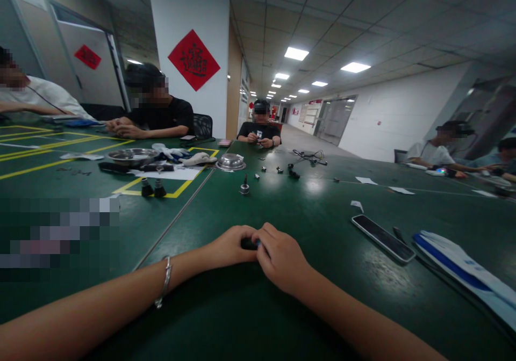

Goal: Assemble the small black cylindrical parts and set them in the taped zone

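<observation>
My left hand (230,247) and my right hand (282,258) meet on the green table (314,210) close in front of me. Both are curled round a small black part (249,244) held between them; only a sliver of it shows between the fingers. A silver bracelet (165,281) sits on my left wrist. Ahead of the hands, a small metal part with a pin (244,187) stands upright on the table. Several small dark parts (278,170) lie scattered further back.
A phone (382,237) lies face up to my right, beside a blue and white packet (463,269). A metal dish (230,162), a steel bowl (131,156), two small black cylinders (153,189) and paper slips lie further off. Other people sit round the table.
</observation>
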Demonstrator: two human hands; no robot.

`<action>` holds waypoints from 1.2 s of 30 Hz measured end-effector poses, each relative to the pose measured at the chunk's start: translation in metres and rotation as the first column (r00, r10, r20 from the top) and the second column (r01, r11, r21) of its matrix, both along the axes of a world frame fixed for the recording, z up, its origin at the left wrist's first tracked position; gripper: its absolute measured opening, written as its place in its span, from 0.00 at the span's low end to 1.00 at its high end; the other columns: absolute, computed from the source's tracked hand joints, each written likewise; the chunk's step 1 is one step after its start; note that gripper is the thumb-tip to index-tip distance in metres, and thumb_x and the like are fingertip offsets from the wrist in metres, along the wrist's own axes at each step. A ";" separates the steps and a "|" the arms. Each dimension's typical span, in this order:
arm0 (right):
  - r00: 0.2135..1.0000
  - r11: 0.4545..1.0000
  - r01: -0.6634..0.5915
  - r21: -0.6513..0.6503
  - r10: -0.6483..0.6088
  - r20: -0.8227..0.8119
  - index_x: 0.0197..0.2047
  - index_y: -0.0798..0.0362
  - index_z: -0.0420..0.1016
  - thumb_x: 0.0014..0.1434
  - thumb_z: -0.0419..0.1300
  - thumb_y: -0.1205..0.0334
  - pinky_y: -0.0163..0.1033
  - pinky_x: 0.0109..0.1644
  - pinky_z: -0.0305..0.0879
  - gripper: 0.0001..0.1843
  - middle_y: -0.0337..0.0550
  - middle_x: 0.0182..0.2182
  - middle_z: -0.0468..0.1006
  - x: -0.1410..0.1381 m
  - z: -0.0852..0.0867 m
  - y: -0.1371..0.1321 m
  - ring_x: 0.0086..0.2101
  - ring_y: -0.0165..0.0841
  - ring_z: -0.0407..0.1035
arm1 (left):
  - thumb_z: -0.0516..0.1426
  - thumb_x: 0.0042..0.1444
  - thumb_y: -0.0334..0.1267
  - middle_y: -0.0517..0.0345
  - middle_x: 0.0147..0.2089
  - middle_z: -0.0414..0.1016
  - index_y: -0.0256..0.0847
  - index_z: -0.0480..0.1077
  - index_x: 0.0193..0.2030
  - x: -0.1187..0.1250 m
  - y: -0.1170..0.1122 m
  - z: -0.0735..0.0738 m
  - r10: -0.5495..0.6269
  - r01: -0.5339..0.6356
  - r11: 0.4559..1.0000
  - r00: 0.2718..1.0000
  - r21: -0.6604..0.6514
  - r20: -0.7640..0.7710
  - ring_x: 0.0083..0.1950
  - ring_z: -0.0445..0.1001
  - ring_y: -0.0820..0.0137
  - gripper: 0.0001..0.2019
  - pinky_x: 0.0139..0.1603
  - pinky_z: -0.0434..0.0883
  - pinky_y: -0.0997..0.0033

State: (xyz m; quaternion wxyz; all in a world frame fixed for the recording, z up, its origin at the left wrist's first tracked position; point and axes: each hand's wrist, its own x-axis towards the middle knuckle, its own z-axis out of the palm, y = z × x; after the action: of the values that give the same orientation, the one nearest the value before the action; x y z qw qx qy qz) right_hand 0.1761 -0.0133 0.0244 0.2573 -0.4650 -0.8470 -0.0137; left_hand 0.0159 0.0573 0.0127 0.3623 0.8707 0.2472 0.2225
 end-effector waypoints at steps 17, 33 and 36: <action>0.997 1.000 0.017 -0.018 -0.019 -0.081 0.45 0.54 0.66 0.56 0.52 0.66 0.35 0.35 0.59 0.12 0.44 0.37 0.72 -0.003 0.001 -0.005 0.33 0.33 0.68 | 0.58 0.52 0.33 0.59 0.40 0.74 0.35 0.71 0.41 -0.002 0.005 -0.009 -0.150 0.159 0.979 0.986 -0.128 0.078 0.42 0.72 0.68 0.09 0.44 0.66 0.72; 0.998 1.000 0.007 -0.003 -0.007 -0.069 0.49 0.54 0.63 0.55 0.51 0.67 0.35 0.35 0.57 0.17 0.45 0.41 0.74 -0.001 0.002 -0.004 0.33 0.33 0.69 | 0.59 0.53 0.36 0.58 0.39 0.74 0.36 0.72 0.39 -0.002 0.005 -0.008 -0.118 0.120 0.991 0.992 -0.063 0.034 0.41 0.71 0.67 0.08 0.44 0.66 0.72; 0.999 1.000 0.027 -0.007 -0.027 -0.044 0.48 0.52 0.64 0.58 0.49 0.66 0.35 0.36 0.57 0.14 0.43 0.40 0.75 -0.001 0.001 -0.002 0.34 0.33 0.70 | 0.59 0.53 0.37 0.58 0.41 0.74 0.37 0.71 0.40 -0.002 0.005 -0.009 -0.140 0.144 0.988 0.988 -0.058 0.061 0.43 0.71 0.67 0.09 0.46 0.66 0.71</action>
State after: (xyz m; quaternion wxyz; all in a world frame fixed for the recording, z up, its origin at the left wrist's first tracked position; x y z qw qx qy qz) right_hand 0.1753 -0.0158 0.0258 0.2740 -0.4776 -0.8348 -0.0040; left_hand 0.0141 0.0625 0.0041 0.4109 0.8678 0.1808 0.2130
